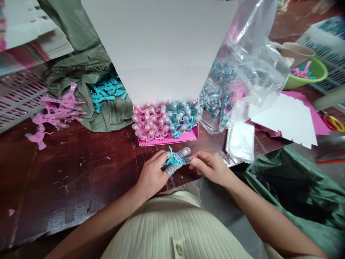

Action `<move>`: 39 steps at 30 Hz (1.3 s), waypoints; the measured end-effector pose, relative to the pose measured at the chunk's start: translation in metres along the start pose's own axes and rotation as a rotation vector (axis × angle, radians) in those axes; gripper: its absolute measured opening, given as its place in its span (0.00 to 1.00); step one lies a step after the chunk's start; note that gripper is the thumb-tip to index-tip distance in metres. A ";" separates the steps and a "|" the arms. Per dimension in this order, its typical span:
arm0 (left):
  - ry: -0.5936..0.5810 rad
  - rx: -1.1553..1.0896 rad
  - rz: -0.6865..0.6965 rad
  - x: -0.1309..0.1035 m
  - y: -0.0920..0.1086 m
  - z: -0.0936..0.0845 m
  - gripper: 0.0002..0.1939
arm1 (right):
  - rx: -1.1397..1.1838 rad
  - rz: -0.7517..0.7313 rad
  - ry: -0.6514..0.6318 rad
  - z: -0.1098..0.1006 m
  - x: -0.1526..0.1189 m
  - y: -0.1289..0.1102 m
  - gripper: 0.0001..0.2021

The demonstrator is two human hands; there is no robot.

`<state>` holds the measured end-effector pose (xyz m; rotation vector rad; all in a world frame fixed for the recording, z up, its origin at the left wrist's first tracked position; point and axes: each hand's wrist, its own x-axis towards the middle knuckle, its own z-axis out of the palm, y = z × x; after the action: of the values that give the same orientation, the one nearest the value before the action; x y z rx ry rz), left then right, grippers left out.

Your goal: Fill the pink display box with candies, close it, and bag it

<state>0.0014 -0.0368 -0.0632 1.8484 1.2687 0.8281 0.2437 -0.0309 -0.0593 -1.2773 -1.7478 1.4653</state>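
Observation:
Close to the table's front edge, my left hand [154, 173] holds teal plastic toys [175, 158] with clear rounded capsules, its thumb and a finger wrapped in grey tape. My right hand [211, 167] pinches the end of one capsule tube [186, 160] at the right side of these toys. Just beyond both hands stands an open pink box [168, 139] with its tall white lid raised. Pink capsule toys [151, 122] fill its left half and teal ones [182, 117] its right half, capsules upward.
Pink plastic pieces [58, 113] lie left; teal pieces [107, 90] rest on green cloth. Right of the box are a clear bag of capsules [218, 93], small plastic bags [240, 142], white card [285, 117], a green bowl [319, 73] and scissors [334, 123]. A green sack [299, 187] hangs lower right.

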 end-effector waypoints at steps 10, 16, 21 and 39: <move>0.004 0.172 0.111 0.011 0.007 0.011 0.20 | -0.061 -0.187 0.114 -0.035 0.005 0.000 0.10; 0.136 0.740 0.634 0.072 -0.002 -0.016 0.17 | -0.766 -0.392 0.284 -0.104 0.038 0.008 0.16; 0.018 0.775 0.620 0.094 -0.007 -0.019 0.18 | -1.101 -0.402 0.094 -0.113 0.061 -0.004 0.18; 0.119 0.638 0.554 0.092 0.006 -0.027 0.14 | -1.316 -0.399 0.024 -0.096 0.070 -0.027 0.14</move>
<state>0.0102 0.0541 -0.0350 2.7786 1.1880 0.8839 0.2872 0.0758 -0.0190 -1.2700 -2.8245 -0.0838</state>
